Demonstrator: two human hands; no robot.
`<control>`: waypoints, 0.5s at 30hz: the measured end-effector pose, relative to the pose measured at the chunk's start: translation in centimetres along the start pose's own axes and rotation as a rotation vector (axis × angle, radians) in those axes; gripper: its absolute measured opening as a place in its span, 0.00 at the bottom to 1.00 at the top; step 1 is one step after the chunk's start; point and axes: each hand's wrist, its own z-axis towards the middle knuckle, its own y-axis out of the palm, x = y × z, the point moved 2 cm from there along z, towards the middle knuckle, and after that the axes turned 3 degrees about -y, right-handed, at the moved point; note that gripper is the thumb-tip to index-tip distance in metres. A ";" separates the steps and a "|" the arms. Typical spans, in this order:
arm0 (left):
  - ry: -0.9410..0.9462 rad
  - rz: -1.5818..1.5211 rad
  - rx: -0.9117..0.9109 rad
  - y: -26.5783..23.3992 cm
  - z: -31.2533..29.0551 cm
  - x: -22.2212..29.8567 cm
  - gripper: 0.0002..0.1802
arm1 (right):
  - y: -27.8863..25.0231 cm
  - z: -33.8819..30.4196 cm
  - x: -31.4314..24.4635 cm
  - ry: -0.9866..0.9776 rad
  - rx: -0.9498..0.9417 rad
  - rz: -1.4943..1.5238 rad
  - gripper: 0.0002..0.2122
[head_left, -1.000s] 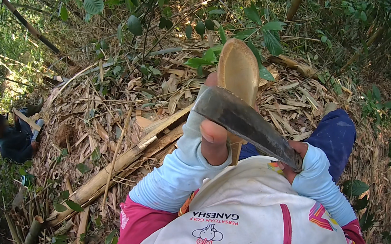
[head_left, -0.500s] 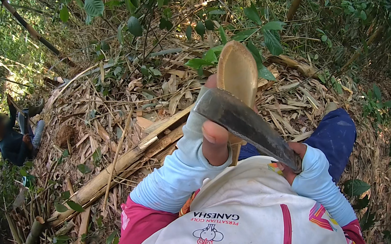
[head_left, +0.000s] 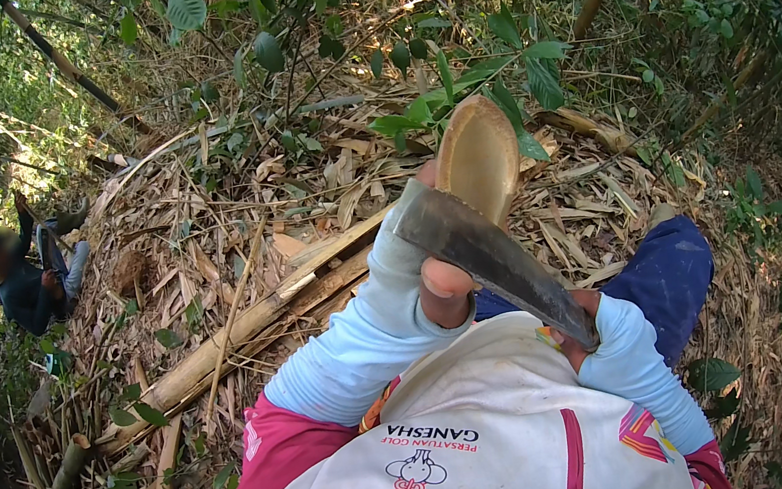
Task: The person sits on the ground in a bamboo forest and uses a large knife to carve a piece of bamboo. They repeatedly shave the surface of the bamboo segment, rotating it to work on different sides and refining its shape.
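Ahead of my chest, my left hand point(head_left: 417, 281) is closed around a bamboo piece point(head_left: 477, 166) with a slanted cut that shows its pale hollow inside. The left thumb sticks out below a dark blade. My right hand point(head_left: 617, 337) is closed around the narrow end of that machete point(head_left: 498, 249), whose handle is hidden in the fingers. The blade slopes up from the right hand to the left hand, in front of the bamboo piece, and hides its lower part. Light blue sleeves cover both wrists and part of the hands.
A split bamboo pole point(head_left: 216, 362) lies on dry leaves point(head_left: 340, 176) to the left. A cut bamboo stump point(head_left: 69, 460) stands at the lower left. Another person point(head_left: 33, 283) sits farther off at left. Leafy plants point(head_left: 524, 52) grow ahead.
The bamboo piece has tipped, so its upper end sits lower and more of its hollow shows. The machete blade and my left thumb have shifted slightly right and down.
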 end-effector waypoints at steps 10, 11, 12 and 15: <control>0.018 0.189 -0.035 0.8 0.0 0.6 0.71 | 0.7 -0.3 0.8 0.097 -0.042 0.023 0.18; 0.033 0.194 -0.004 1.0 0.1 0.5 0.71 | 1.0 -0.3 0.8 0.053 0.000 0.004 0.15; 0.048 0.199 0.027 1.2 0.2 0.4 0.71 | 1.1 -0.3 0.8 0.009 0.042 -0.014 0.12; 0.094 0.241 0.098 0.9 0.5 -0.3 0.71 | 1.3 -0.4 1.4 0.011 0.030 -0.055 0.12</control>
